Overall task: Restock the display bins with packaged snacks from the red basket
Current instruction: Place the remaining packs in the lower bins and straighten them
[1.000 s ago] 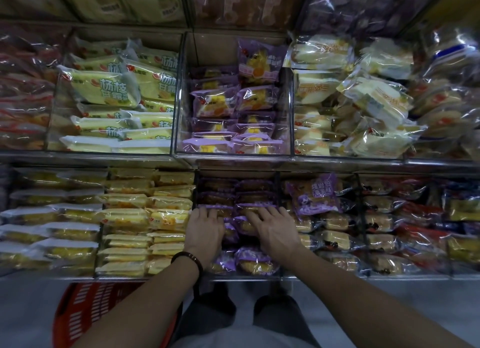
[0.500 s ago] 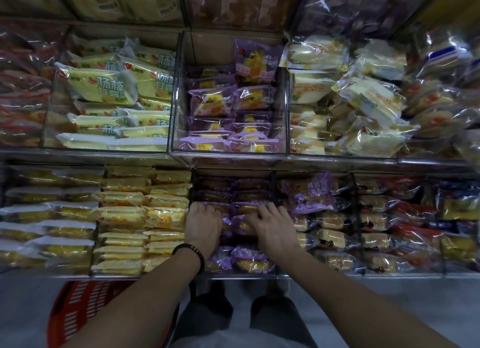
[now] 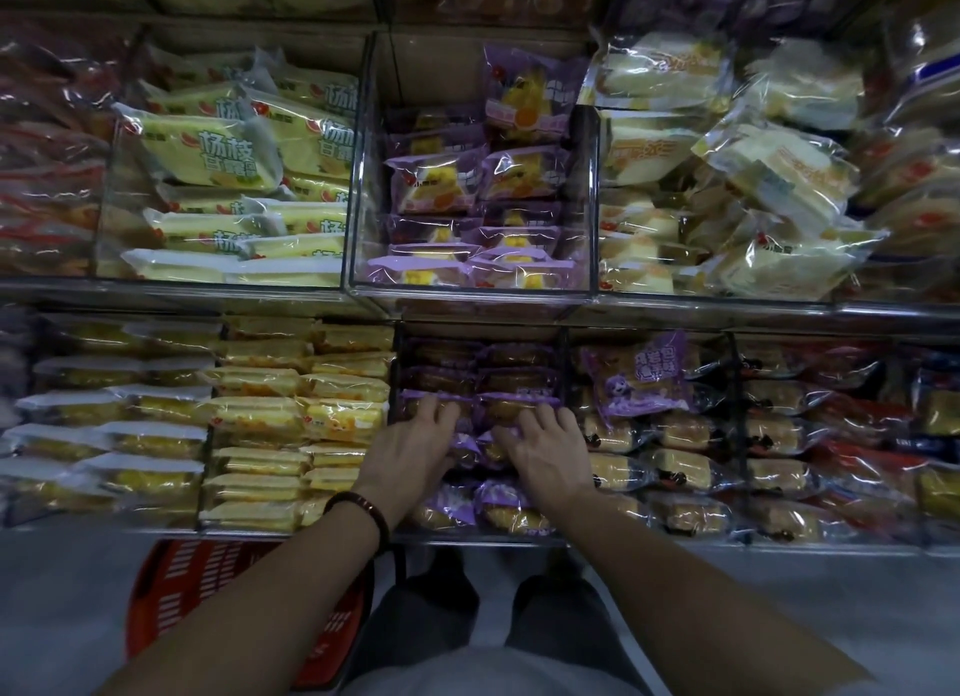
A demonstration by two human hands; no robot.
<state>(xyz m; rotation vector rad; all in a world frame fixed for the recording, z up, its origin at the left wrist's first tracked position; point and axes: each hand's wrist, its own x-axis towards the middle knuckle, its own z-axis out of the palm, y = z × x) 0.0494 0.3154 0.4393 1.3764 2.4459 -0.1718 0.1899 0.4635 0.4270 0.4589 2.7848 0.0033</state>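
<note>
— Down on the lower shelf, what goes on?
— Side by side, the left grip (image 3: pixel 410 451) and the right grip (image 3: pixel 545 451) lie released, fingers spread flat, pressing purple snack packets (image 3: pixel 498 508) in the middle bin (image 3: pixel 478 538).
— And the red basket (image 3: pixel 171 586)?
— On the floor, below the left arm.

- A bracelet (image 3: pixel 362 511) of dark round beads, brown-red in tone, goes around the wrist of the left hand (image 3: pixel 410 451).
- The left forearm (image 3: pixel 260 602) and the right forearm (image 3: pixel 691 612) are bare as far as the edge of the picture.
- The shirt (image 3: pixel 488 677) is light grey and shows only as a curved strip at the bottom.
- The trousers (image 3: pixel 415 628) are dark, nearly black, of plain cloth.
</note>
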